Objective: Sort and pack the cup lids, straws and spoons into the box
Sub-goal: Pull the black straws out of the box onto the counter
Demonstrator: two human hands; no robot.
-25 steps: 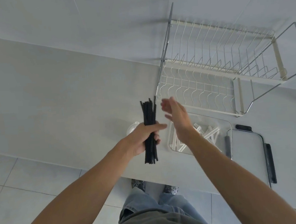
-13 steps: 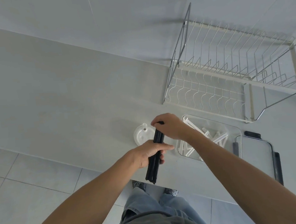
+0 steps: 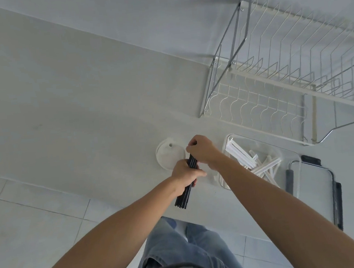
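Note:
A bundle of black straws (image 3: 185, 194) stands almost upright over the counter's front edge. My left hand (image 3: 185, 175) grips the bundle around its middle. My right hand (image 3: 202, 149) is curled over the bundle's top end, which it hides. Just behind the hands lies a stack of white cup lids (image 3: 169, 156) on the counter. To the right stands a clear plastic box (image 3: 290, 151) holding several white wrapped spoons (image 3: 261, 166).
A wire dish rack (image 3: 285, 80) stands at the back right of the white counter (image 3: 72, 113). The box's clear lid with black clips (image 3: 338, 200) lies right of the box. Tiled floor and my legs show below the counter edge.
My right hand came from open beside the straws down onto their top end. The bundle has sunk lower toward the counter, and my view has shifted slightly.

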